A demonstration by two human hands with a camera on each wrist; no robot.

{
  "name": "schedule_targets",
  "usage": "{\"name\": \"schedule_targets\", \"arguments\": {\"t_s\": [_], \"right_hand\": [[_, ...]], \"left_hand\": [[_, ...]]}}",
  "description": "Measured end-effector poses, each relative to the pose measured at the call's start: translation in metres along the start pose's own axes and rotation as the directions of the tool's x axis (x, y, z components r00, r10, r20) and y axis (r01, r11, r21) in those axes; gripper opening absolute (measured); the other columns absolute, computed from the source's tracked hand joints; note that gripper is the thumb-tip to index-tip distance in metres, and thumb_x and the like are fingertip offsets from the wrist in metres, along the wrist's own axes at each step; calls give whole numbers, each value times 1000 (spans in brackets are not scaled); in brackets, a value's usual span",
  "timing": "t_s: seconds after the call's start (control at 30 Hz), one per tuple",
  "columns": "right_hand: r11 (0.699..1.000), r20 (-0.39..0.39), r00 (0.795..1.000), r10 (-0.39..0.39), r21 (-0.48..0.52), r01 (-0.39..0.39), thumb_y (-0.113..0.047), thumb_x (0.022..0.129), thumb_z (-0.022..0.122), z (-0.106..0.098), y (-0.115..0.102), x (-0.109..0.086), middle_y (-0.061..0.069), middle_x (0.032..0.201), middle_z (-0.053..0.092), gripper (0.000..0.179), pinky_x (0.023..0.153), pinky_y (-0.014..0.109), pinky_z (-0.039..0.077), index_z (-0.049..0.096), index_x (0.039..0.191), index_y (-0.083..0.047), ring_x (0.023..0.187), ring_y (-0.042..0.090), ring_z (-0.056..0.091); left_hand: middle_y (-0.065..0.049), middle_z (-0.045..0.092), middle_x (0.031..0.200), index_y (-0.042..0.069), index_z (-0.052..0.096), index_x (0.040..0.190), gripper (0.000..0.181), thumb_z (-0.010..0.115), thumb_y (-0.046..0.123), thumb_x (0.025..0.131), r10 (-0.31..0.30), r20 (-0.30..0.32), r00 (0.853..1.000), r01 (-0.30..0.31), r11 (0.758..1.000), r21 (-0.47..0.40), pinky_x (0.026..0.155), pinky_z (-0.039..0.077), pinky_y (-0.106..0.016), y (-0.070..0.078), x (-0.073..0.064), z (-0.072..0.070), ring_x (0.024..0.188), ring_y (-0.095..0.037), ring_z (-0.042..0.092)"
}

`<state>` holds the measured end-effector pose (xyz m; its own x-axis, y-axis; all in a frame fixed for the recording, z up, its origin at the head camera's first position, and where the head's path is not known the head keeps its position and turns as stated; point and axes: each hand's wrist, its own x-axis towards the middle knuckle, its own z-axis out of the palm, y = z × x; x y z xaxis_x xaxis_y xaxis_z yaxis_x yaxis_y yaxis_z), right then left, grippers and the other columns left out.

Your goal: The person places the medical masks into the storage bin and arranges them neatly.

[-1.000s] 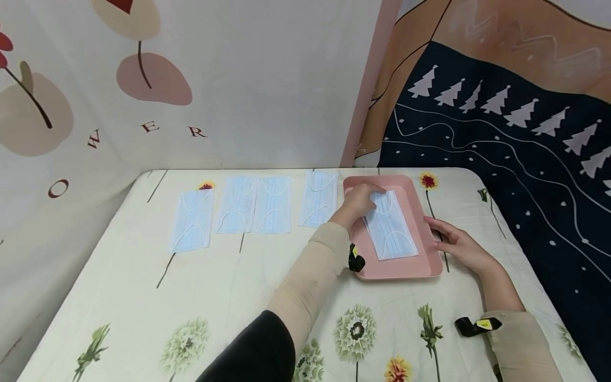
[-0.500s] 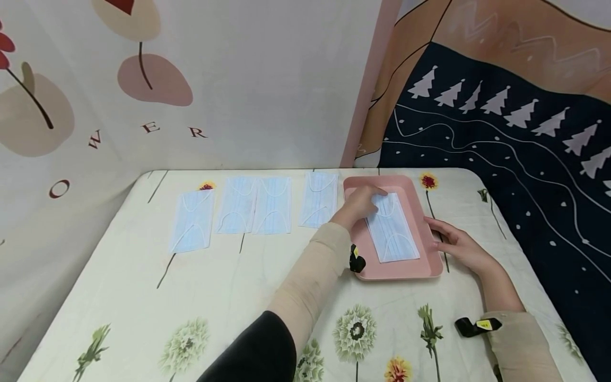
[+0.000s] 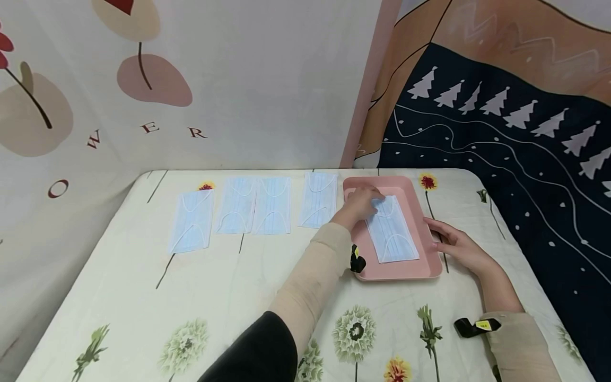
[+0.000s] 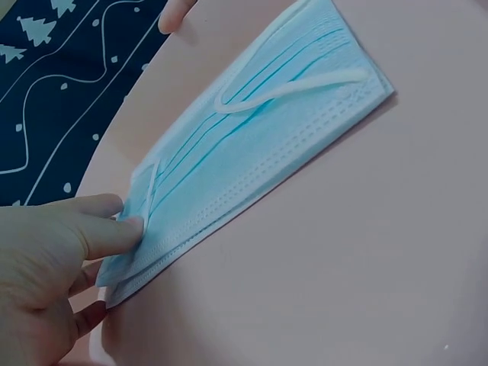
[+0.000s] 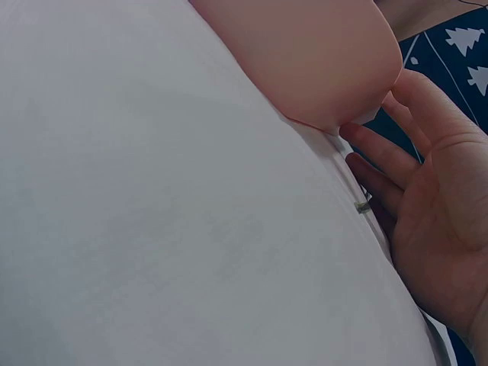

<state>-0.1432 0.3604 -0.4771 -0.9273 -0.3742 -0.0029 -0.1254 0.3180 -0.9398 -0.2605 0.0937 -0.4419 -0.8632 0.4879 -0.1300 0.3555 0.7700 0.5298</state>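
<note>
A pink tray (image 3: 428, 254) lies on the table, with blue pleated face masks (image 3: 393, 233) stacked inside it. In the left wrist view, two layered edges of the face masks (image 4: 259, 130) show. My left hand (image 3: 361, 203) pinches the upper end of the stack, its thumb lying on top near the white ear loop. My right hand (image 3: 460, 245) touches the outside of the tray's right edge with lightly bent fingers. Seen from the right wrist, the fingertips of that hand (image 5: 442, 206) meet the rounded tray corner (image 5: 320, 69).
Several more masks lie flat in a row left of the tray: one mask (image 3: 192, 220) at the far left, a pair of masks (image 3: 272, 207) side by side, and another mask (image 3: 319, 199) close to the tray. A flowered cloth (image 3: 258, 313) covers the table, with a wall hanging behind.
The masks in the tray have shifted slightly towards the near side, and my left hand has barely moved. My right hand stays at the tray edge.
</note>
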Motion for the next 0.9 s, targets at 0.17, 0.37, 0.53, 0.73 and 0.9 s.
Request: {"name": "schedule_targets", "arguments": {"t_s": [0.17,0.37,0.53,0.73,0.9], "right_hand": [[1000,-2,1000,0,-1,0,-8,95,59,-1,0,0,2,150,35,60,96,9,32,31,149,-2,124,-5,37],[1000,-6,1000,2,5,-2,-10,95,60,0,1,0,2,149,36,61,96,10,32,31,148,-1,124,-4,38],[1000,-8,1000,1,6,-1,-9,95,60,0,1,0,3,148,36,61,96,10,33,32,148,-1,123,-4,39],[1000,-16,1000,11,-1,-11,-10,94,61,1,0,0,4,149,36,61,96,9,32,32,148,-1,123,-5,38],[1000,-9,1000,5,6,-5,-9,95,60,1,0,1,6,149,35,60,96,9,32,31,148,0,124,-5,38]], "left_hand": [[7,51,137,26,62,130,39,64,13,93,-7,25,1000,7,1000,0,111,23,-39,2,-2,-2,130,-16,37],[9,48,140,28,58,134,40,62,20,95,-6,24,1000,6,1000,-12,110,21,-39,1,1,-1,131,-16,35],[6,47,141,25,57,135,40,62,25,95,34,-27,999,-36,997,-71,110,24,-36,0,2,-3,130,-15,37],[3,46,144,20,55,136,42,62,25,95,95,-61,994,-104,979,-177,111,22,-30,1,0,-6,135,-12,33],[1,46,144,17,54,137,44,63,23,94,135,-107,985,-161,946,-280,108,27,-24,4,-4,-12,136,-11,33]]}}
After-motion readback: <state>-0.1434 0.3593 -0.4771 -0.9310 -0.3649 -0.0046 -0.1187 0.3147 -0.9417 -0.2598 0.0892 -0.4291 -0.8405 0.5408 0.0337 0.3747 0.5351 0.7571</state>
